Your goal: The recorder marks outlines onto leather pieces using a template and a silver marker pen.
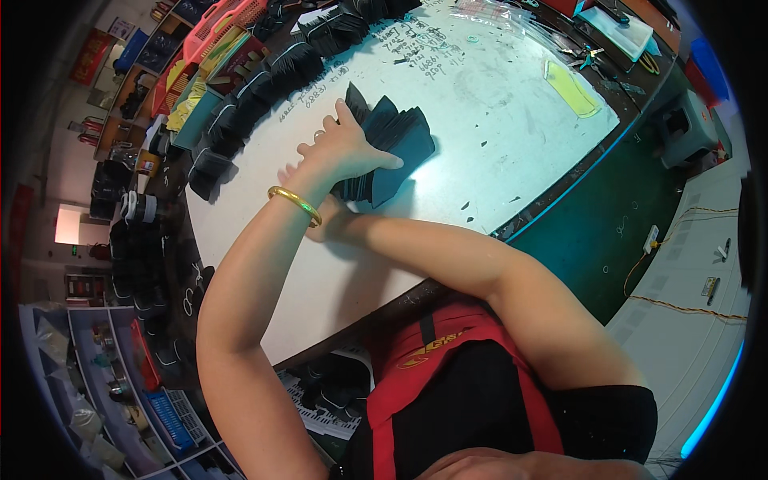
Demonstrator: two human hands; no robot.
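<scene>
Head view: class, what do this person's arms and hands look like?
The left hand is ungloved, with a gold-coloured bangle around its wrist. The right hand, partly hidden, also looks ungloved; its arm has a short black sleeve.

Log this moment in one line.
left hand: touching dark stack, thumb across it | right hand: partly hidden behind left forearm, grip unclear | beneath: white tabletop

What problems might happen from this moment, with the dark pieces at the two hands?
The top edges of the stack of dark pieces look uneven, so some pieces might slip away from the left hand. The forearms cross, so the right hand, partly hidden, may get blocked. Small dark scraps lie on the white table and might mix in.
</scene>
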